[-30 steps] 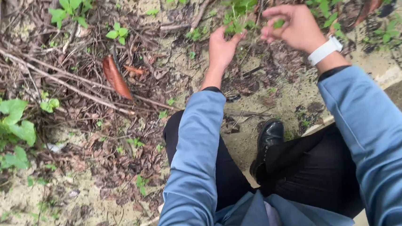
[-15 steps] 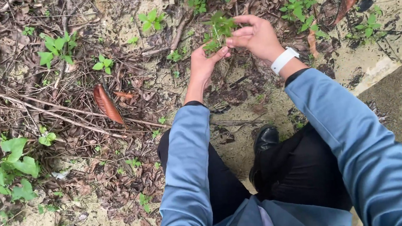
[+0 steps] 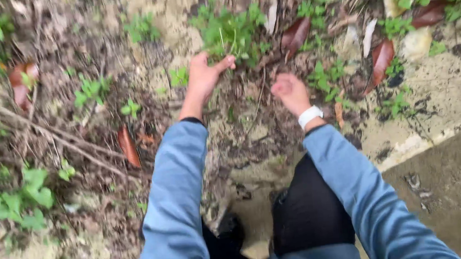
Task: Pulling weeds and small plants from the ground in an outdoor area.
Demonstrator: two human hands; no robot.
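Among dead leaves (image 3: pixel 295 34), left hand (image 3: pixel 205 74) open against soft, light weeds (image 3: pixel 233 31), best gripped low; right hand (image 3: pixel 291 91) loosely curled, seemingly empty.

This is outside, on bare ground. There is sandy dirt (image 3: pixel 168 9), small green weeds (image 3: pixel 232 32), dry brown leaves (image 3: pixel 295 34) and thin sticks (image 3: pixel 52 134)

1. The ground (image 3: pixel 444 87) is pale, gritty sand, matt and rough, strewn with brittle dry twigs.
2. The weed clump (image 3: pixel 232 32) has soft, matt green leaves.
3. The fallen leaves (image 3: pixel 380 59) look leathery, reddish-brown, slightly glossy.
4. The sleeves (image 3: pixel 172 187) are smooth, matt blue cloth.
5. The wristband (image 3: pixel 309 115) is smooth white plastic or rubber.
6. The slab (image 3: pixel 450 184) is rough grey concrete.
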